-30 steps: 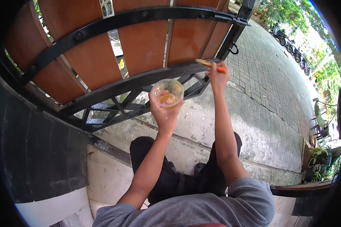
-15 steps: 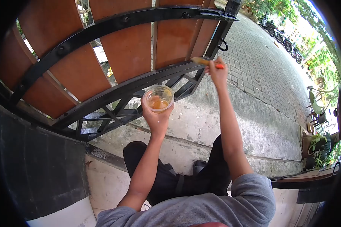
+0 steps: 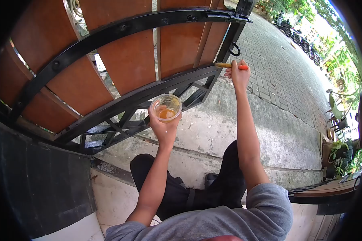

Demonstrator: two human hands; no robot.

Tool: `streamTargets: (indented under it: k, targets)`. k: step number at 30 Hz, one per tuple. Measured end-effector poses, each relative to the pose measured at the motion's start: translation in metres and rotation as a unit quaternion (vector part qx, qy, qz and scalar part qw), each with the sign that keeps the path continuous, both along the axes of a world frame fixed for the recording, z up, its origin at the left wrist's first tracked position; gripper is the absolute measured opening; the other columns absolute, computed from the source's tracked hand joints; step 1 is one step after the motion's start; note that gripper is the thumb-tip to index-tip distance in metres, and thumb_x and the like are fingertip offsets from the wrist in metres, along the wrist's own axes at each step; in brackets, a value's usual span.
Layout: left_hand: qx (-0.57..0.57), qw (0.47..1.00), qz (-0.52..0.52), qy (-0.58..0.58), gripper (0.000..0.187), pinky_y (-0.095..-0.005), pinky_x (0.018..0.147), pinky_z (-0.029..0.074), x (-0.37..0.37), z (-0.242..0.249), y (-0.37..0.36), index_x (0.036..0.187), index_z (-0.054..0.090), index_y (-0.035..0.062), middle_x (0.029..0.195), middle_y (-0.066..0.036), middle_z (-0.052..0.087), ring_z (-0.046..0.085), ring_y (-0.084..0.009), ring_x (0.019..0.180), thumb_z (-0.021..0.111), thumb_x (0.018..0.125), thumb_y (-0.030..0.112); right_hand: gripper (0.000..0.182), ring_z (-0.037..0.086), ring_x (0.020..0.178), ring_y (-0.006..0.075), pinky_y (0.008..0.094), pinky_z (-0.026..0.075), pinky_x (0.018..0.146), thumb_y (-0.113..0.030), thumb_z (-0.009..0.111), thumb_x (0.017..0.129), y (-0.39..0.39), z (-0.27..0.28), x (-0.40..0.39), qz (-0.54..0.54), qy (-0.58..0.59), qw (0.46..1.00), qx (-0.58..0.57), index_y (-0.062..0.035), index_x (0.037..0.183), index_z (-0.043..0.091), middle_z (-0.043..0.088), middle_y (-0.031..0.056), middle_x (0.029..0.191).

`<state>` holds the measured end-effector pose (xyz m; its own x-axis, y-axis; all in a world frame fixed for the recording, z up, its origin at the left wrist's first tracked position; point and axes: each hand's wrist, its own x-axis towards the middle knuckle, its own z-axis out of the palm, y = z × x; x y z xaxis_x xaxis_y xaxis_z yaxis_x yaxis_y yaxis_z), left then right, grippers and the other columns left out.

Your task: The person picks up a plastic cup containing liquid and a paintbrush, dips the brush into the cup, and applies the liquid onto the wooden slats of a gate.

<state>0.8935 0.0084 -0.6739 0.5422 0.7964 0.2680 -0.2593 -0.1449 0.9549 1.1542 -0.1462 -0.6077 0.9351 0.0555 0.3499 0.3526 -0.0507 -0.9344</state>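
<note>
A clear plastic cup (image 3: 165, 108) with amber liquid at its bottom is held in my left hand (image 3: 165, 129), in front of the gate's lower black frame. My right hand (image 3: 240, 75) grips a brush (image 3: 225, 65) by its orange-red handle. The brush points left, its bristle tip at the right end of the gate's black rail (image 3: 189, 74), near the post; whether it touches is hard to tell. Reddish-brown wooden panels (image 3: 126, 60) with narrow gaps between them fill the gate above that rail.
Below the panels runs a black metal truss (image 3: 118, 127). A curved black handle (image 3: 235, 49) sticks out from the gate's right post. Paving (image 3: 277, 68) stretches to parked motorcycles (image 3: 297, 38) at the upper right. Potted plants (image 3: 338, 154) and a chair (image 3: 337, 105) stand at the right.
My right hand and the brush have moved a little to the right. The gate appears shifted slightly left in the view. My left hand with the cup is slightly lower.
</note>
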Motion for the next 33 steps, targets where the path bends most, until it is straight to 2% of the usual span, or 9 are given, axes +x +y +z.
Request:
streamTargets:
  k: [5, 9, 13, 17, 21, 25, 26, 29, 33]
  targets:
    - [-0.007, 1.0, -0.003, 0.009, 0.071, -0.0331, 0.09, 0.051, 0.011, -0.004, 0.0, 0.125, 0.046, 0.0017, 0.109, -0.011, 0.057, 0.059, -0.0199, 0.1, 0.085, 0.065, 0.003, 0.025, 0.063, 0.046, 0.0179, 0.0269, 0.046, 0.038, -0.012, 0.06, 0.091, 0.008, 0.001, -0.007, 0.091, 0.021, 0.995, -0.023, -0.0011, 0.073, 0.047, 0.062, 0.0141, 0.058]
    - [0.012, 1.0, 0.009, 0.01, 0.071, -0.0332, 0.091, 0.05, 0.022, -0.014, -0.001, 0.125, 0.046, 0.0012, 0.11, -0.011, 0.057, 0.059, -0.0205, 0.101, 0.085, 0.065, 0.004, 0.023, 0.064, 0.047, 0.0198, 0.0271, 0.046, 0.038, -0.011, 0.059, 0.091, -0.002, -0.002, 0.018, -0.011, -0.008, 0.999, -0.044, -0.0011, 0.074, 0.048, 0.064, 0.0158, 0.061]
    - [0.01, 1.0, -0.003, 0.018, 0.071, -0.0336, 0.091, 0.049, 0.032, -0.015, -0.008, 0.124, 0.046, 0.0008, 0.11, -0.012, 0.057, 0.059, -0.0208, 0.101, 0.085, 0.065, 0.003, 0.022, 0.064, 0.048, 0.0192, 0.0264, 0.047, 0.04, -0.012, 0.059, 0.091, -0.001, 0.001, 0.006, 0.122, 0.073, 0.988, 0.066, -0.0018, 0.075, 0.048, 0.065, 0.0162, 0.064]
    - [0.04, 0.999, -0.004, 0.021, 0.071, -0.0331, 0.091, 0.049, 0.043, -0.023, -0.016, 0.124, 0.046, 0.0014, 0.108, -0.011, 0.056, 0.058, -0.0199, 0.1, 0.085, 0.065, 0.002, 0.018, 0.065, 0.049, 0.0179, 0.0257, 0.047, 0.041, -0.01, 0.057, 0.092, -0.003, -0.021, 0.015, 0.049, -0.005, 0.998, 0.024, -0.0016, 0.08, 0.047, 0.065, 0.0159, 0.065]
    - [0.055, 0.998, -0.007, 0.031, 0.072, -0.0328, 0.09, 0.049, 0.054, -0.026, -0.024, 0.123, 0.046, 0.0013, 0.107, -0.011, 0.057, 0.059, -0.02, 0.099, 0.086, 0.064, 0.002, 0.015, 0.065, 0.052, 0.017, 0.0243, 0.048, 0.043, -0.006, 0.055, 0.093, 0.02, -0.02, -0.033, 0.203, 0.051, 0.976, 0.051, -0.0013, 0.082, 0.046, 0.064, 0.0139, 0.063]
    - [0.056, 0.998, -0.02, 0.031, 0.072, -0.0313, 0.091, 0.049, 0.059, -0.027, -0.032, 0.125, 0.046, 0.0023, 0.107, -0.01, 0.056, 0.057, -0.018, 0.1, 0.085, 0.065, 0.001, 0.015, 0.066, 0.054, 0.0168, 0.0248, 0.048, 0.045, -0.004, 0.055, 0.092, -0.003, -0.025, -0.015, -0.041, -0.099, 0.994, 0.027, -0.0007, 0.082, 0.045, 0.065, 0.0147, 0.067]
    - [0.071, 0.997, -0.024, 0.035, 0.072, -0.0315, 0.091, 0.049, 0.061, -0.027, -0.032, 0.125, 0.046, 0.0023, 0.107, -0.01, 0.056, 0.057, -0.0183, 0.1, 0.085, 0.064, 0.0, 0.016, 0.065, 0.053, 0.0175, 0.0254, 0.048, 0.045, -0.002, 0.055, 0.092, -0.014, -0.027, -0.017, -0.037, -0.043, 0.994, 0.09, -0.0003, 0.08, 0.045, 0.064, 0.0157, 0.066]
    - [0.116, 0.991, -0.04, 0.047, 0.073, -0.0322, 0.092, 0.048, 0.064, -0.027, -0.034, 0.124, 0.047, 0.0021, 0.109, -0.01, 0.057, 0.057, -0.0194, 0.101, 0.086, 0.063, -0.001, 0.016, 0.063, 0.051, 0.02, 0.0259, 0.047, 0.044, -0.003, 0.053, 0.094, -0.044, -0.005, -0.044, 0.082, 0.027, 0.982, 0.168, -0.0014, 0.08, 0.046, 0.063, 0.0165, 0.066]
    - [0.172, 0.982, -0.073, 0.038, 0.076, -0.0335, 0.093, 0.049, 0.077, -0.017, -0.036, 0.125, 0.047, 0.0008, 0.112, -0.01, 0.058, 0.059, -0.0212, 0.104, 0.087, 0.061, -0.001, 0.013, 0.063, 0.051, 0.02, 0.0261, 0.045, 0.042, 0.002, 0.048, 0.092, -0.086, 0.04, -0.075, 0.241, 0.042, 0.964, 0.105, -0.0014, 0.079, 0.046, 0.062, 0.0163, 0.064]
